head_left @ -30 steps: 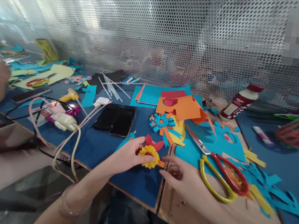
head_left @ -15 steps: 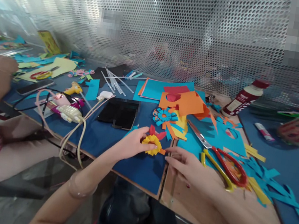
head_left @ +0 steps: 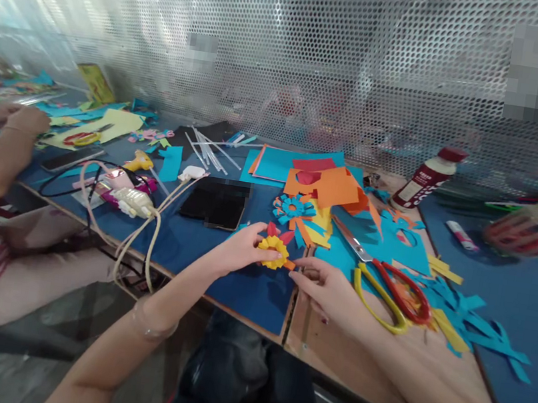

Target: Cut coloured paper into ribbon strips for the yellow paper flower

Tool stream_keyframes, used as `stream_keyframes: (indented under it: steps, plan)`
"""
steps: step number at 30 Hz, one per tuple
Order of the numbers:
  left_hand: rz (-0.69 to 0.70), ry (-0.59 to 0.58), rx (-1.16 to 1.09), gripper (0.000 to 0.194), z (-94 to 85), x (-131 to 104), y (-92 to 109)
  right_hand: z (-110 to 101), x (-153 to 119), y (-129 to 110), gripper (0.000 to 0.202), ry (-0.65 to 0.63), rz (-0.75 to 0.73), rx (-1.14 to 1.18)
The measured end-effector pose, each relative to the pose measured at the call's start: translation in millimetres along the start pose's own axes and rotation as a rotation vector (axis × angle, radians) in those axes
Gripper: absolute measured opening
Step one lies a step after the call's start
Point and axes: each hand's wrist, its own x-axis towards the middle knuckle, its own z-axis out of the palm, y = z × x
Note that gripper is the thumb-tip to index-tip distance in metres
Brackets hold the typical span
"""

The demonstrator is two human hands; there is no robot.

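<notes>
My left hand [head_left: 241,252] pinches, thumb [head_left: 268,255] extended; my right hand [head_left: 332,293] faces it, thumb and forefinger [head_left: 309,262] nearly meeting.

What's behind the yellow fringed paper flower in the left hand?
Red pointed paper pieces and an orange paper strip stick out past the yellow fringed paper flower. The flower and left hand cover whatever is directly behind.

Left hand [head_left: 243,250] pinches yellow paper flower [head_left: 274,245]; right hand [head_left: 329,290] at orange strip [head_left: 288,265]; scissors [head_left: 365,255] nearby
</notes>
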Motion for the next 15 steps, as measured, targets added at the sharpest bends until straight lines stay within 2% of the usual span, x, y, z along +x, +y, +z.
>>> stream_keyframes:
  steps: [7, 15]
  plan:
    - [0.003, -0.019, 0.002, 0.049, 4.3, -2.0, 4.4, 1.1, 1.7, 1.8, 0.038, 0.01, -0.047, 0.008]
    - [0.025, -0.057, 0.03, 0.05, 5.1, -2.1, 2.0, 1.6, 0.4, -3.5, 0.036, 0.016, -0.014, 0.009]
